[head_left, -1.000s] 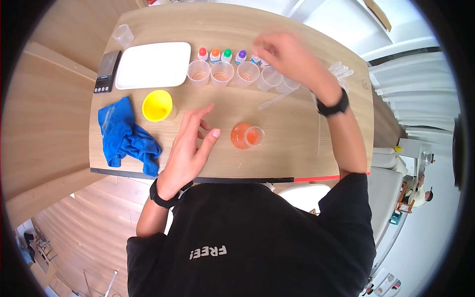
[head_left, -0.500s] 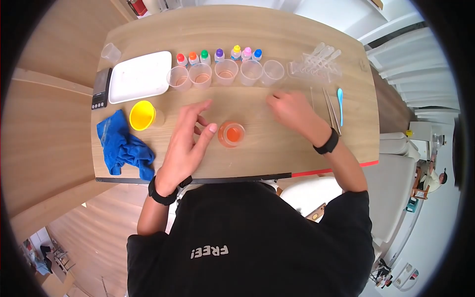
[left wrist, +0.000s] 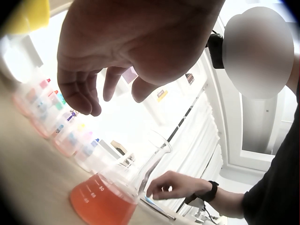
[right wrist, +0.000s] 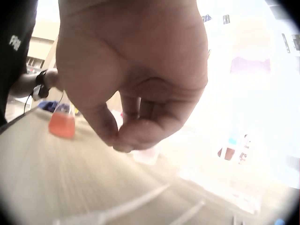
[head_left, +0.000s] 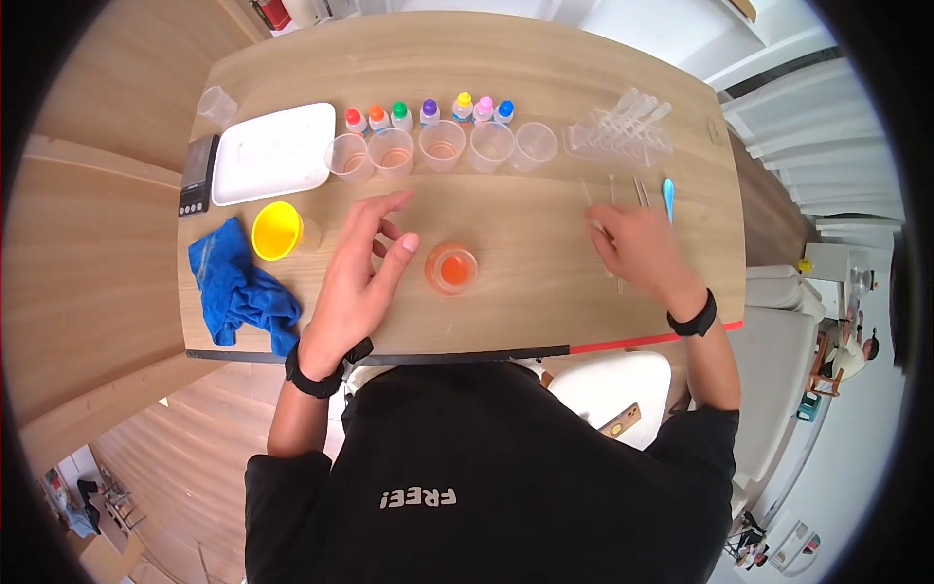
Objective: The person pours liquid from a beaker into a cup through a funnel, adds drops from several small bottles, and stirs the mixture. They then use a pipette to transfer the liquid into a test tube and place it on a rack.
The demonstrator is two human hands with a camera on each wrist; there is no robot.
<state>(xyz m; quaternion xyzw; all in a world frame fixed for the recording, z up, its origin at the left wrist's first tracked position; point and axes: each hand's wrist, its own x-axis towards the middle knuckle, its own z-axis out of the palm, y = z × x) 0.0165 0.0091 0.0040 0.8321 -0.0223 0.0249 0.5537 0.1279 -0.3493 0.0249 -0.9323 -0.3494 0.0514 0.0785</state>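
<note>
My left hand (head_left: 355, 268) hovers beside a conical flask (head_left: 451, 271) of orange liquid, fingers loosely bent and holding nothing. In the left wrist view the graduated flask (left wrist: 103, 201) stands below that hand (left wrist: 131, 51). On the right side of the table is my right hand (head_left: 642, 251), slightly blurred. The right wrist view shows its curled fingers (right wrist: 145, 133) meeting the thumb, with nothing seen between them. Below them lie a blurred plastic dropper (right wrist: 117, 210) and a thin rod (right wrist: 187, 214). The hand partly hides both in the head view.
Several clear cups (head_left: 442, 146) line up before small dye bottles (head_left: 429, 113). A dropper rack (head_left: 623, 136) and light-blue spoon (head_left: 668, 198) stand right. Leftward are a white tray (head_left: 275, 154), scale (head_left: 197, 175), yellow cup (head_left: 278, 231) and blue cloth (head_left: 238, 277).
My right hand came back from above the bottles, then moved right to the thin rods. The dropper is gone from its place before the cups. My left hand has barely moved.
</note>
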